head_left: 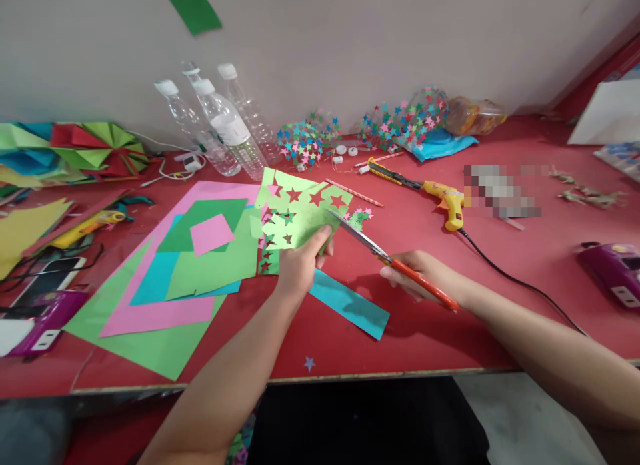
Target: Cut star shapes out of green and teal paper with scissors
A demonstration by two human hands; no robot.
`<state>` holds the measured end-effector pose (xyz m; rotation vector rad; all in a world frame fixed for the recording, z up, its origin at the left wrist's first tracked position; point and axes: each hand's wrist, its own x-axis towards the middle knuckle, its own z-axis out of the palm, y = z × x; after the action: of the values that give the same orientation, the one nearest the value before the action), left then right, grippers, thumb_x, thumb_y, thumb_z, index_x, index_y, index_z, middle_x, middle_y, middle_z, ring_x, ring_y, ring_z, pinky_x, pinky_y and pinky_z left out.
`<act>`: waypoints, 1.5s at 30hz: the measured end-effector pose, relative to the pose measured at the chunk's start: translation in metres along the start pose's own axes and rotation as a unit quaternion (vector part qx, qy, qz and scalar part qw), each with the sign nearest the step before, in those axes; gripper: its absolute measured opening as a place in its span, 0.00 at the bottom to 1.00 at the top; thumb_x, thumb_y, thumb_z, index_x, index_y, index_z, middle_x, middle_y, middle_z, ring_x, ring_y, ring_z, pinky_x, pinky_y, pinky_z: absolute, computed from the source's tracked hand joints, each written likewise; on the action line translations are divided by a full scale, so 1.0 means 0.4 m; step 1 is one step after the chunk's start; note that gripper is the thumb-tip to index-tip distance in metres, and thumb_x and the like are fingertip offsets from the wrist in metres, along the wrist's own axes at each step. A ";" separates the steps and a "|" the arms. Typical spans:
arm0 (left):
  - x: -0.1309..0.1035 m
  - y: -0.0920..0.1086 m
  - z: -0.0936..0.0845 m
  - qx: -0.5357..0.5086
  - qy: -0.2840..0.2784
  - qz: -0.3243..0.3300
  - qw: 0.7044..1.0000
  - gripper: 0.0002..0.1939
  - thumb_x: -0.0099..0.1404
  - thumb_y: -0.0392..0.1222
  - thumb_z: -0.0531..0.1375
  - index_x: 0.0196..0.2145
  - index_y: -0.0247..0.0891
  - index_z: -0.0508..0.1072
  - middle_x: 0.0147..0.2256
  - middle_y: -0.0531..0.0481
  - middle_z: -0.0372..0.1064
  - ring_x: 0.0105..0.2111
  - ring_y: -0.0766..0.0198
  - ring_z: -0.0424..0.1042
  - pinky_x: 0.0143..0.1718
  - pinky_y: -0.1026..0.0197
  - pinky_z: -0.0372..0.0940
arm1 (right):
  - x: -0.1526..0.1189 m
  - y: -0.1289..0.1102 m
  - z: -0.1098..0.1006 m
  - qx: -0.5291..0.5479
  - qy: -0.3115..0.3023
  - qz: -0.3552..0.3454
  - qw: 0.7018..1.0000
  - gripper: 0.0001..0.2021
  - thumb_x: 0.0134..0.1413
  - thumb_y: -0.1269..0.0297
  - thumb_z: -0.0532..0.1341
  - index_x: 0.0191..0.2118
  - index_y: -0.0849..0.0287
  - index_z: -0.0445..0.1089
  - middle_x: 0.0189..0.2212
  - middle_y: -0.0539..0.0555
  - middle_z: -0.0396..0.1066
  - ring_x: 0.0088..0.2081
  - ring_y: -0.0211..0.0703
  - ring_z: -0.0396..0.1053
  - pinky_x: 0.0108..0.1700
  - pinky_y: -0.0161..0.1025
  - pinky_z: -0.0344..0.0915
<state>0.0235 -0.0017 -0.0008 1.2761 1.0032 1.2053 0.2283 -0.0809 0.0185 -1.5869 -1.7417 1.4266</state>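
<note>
My left hand (303, 262) pinches the lower right part of a light green sheet (300, 215), which has several star-shaped holes and a ragged left side. In my right hand (425, 278) are scissors (395, 262) with orange-red handles. Their blades point up and left, and the tips touch or lie over the sheet's right part, near my left thumb. Just right of the sheet is a small heap of green paper stars (360, 218). Below my hands a blue paper strip (350, 305) lies on the red table (430, 345).
Coloured sheets (200, 272) overlap at the left. Plastic bottles (235, 128) and star-covered balls (300, 142) stand along the wall. A yellow glue gun (450, 202) with a black cord and a yellow cutter (385, 172) lie at the right. One star (309, 364) is near the front edge.
</note>
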 end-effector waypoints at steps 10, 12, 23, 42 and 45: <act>0.008 0.009 -0.013 0.010 -0.015 -0.008 1.000 0.12 0.58 0.45 0.62 0.21 0.37 0.67 0.16 0.56 0.61 0.16 0.72 0.59 0.11 0.70 0.48 | 0.009 0.012 -0.002 -0.005 0.009 0.008 1.000 0.23 0.55 0.42 0.58 0.24 0.59 0.61 0.12 0.45 0.58 0.15 0.34 0.57 0.21 0.34 0.53; 0.008 0.010 -0.014 0.009 -0.016 -0.008 1.000 0.12 0.57 0.44 0.62 0.22 0.37 0.67 0.16 0.56 0.60 0.16 0.72 0.59 0.11 0.70 0.48 | 0.011 0.019 -0.003 -0.002 0.009 0.010 1.000 0.23 0.55 0.42 0.58 0.24 0.59 0.61 0.12 0.44 0.58 0.15 0.34 0.57 0.21 0.33 0.53; 0.010 0.007 -0.013 0.007 -0.011 -0.016 1.000 0.14 0.56 0.44 0.61 0.19 0.37 0.64 0.16 0.56 0.59 0.16 0.72 0.59 0.11 0.70 0.47 | 0.014 0.021 -0.005 0.000 0.007 0.014 1.000 0.23 0.54 0.43 0.59 0.23 0.58 0.59 0.11 0.43 0.57 0.15 0.34 0.57 0.20 0.33 0.53; -0.011 -0.011 0.010 -0.007 -0.040 -0.026 0.999 0.16 0.61 0.52 0.59 0.23 0.37 0.69 0.18 0.53 0.68 0.14 0.69 0.64 0.16 0.65 0.60 | 0.013 0.019 0.013 0.034 0.012 0.005 0.999 0.23 0.55 0.41 0.57 0.25 0.59 0.62 0.11 0.44 0.58 0.15 0.34 0.57 0.21 0.33 0.56; -0.021 -0.017 0.018 -0.015 -0.071 -0.034 0.997 0.19 0.63 0.54 0.57 0.23 0.37 0.70 0.18 0.51 0.69 0.16 0.66 0.68 0.19 0.63 0.64 | 0.005 0.000 0.024 0.049 0.003 0.005 0.999 0.25 0.56 0.40 0.55 0.24 0.59 0.63 0.11 0.45 0.59 0.15 0.33 0.57 0.21 0.32 0.56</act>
<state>0.0299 -0.0103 -0.0077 1.2763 0.9149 1.0573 0.2200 -0.0832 0.0141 -1.5500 -1.6350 1.4872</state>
